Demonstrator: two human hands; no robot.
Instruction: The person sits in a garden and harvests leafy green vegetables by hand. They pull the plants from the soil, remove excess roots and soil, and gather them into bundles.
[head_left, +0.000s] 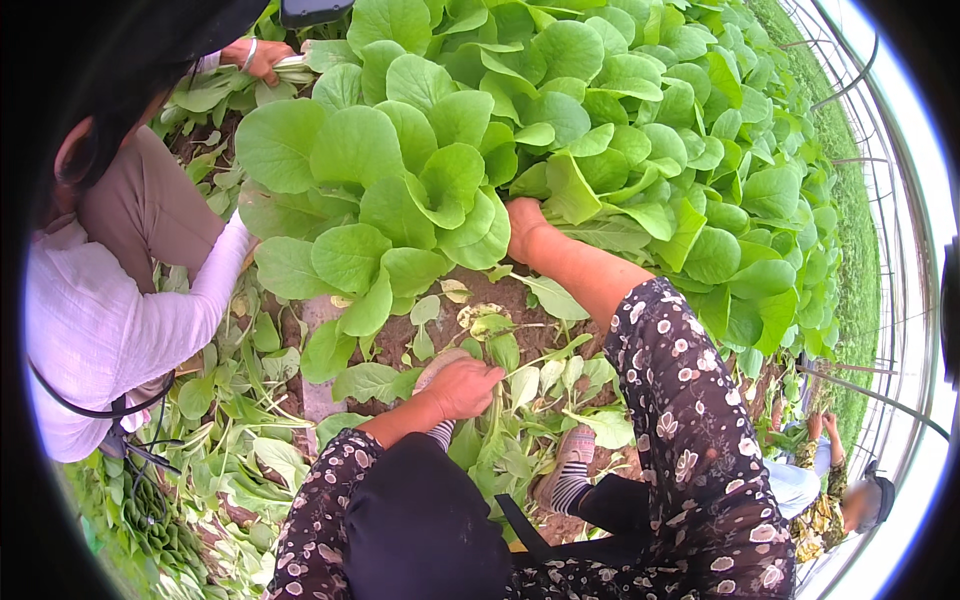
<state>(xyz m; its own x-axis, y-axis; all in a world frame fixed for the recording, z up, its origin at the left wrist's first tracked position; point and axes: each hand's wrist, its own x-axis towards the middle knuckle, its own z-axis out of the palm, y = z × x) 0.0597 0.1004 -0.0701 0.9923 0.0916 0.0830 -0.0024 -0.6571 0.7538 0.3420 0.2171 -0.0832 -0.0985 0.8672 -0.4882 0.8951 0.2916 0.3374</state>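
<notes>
My right hand reaches in low among leafy green plants with broad rounded leaves; its fingers are hidden under the leaves, so what it touches does not show. My left hand is held low in front of my knee, over my shoe, with the fingers curled and the thumb pointing right. Leaf stalks lie just below its fingers; whether it grips them is unclear. Yellowed and loose leaves lie on the brown soil between my two hands.
At the left a person in a white top crouches close by; a hand at the upper left holds a bunch of greens. Another person works at the lower right. Picked leaves cover the ground at left. Greenhouse hoops curve along the right.
</notes>
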